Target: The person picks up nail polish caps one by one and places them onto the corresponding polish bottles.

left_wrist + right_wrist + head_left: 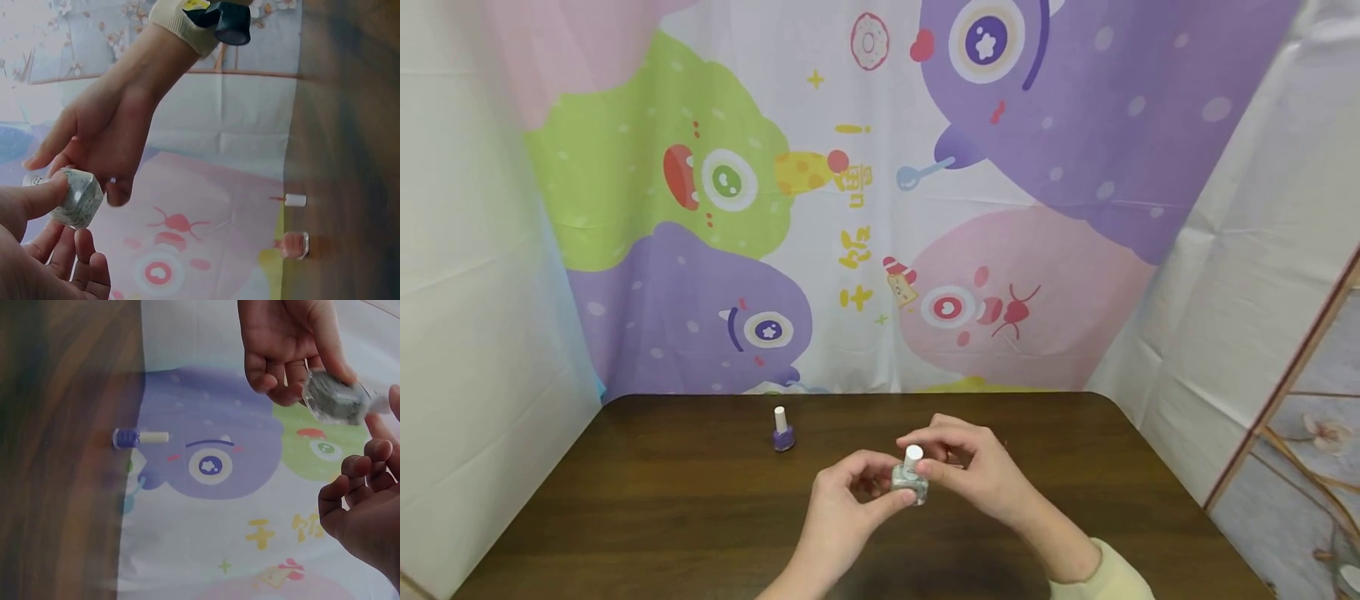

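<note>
A nail polish bottle [910,483] with pale glittery contents and a white cap [913,457] is held upright above the table. My left hand [842,504] pinches its glass body between thumb and fingers. At the cap is my right hand [977,467], its thumb against the cap's side and its index finger bent round the far side. The right wrist view also shows the glittery bottle [334,399], with the left thumb lying along it. My other right fingers [356,478] curl loosely, holding nothing.
A purple nail polish bottle [783,437] with a white cap stands at the back left of the dark wooden table [685,517]. In the left wrist view, a pink polish bottle [294,245] stands uncapped beside its white brush cap [295,200]. A cartoon-printed curtain [865,350] hangs behind.
</note>
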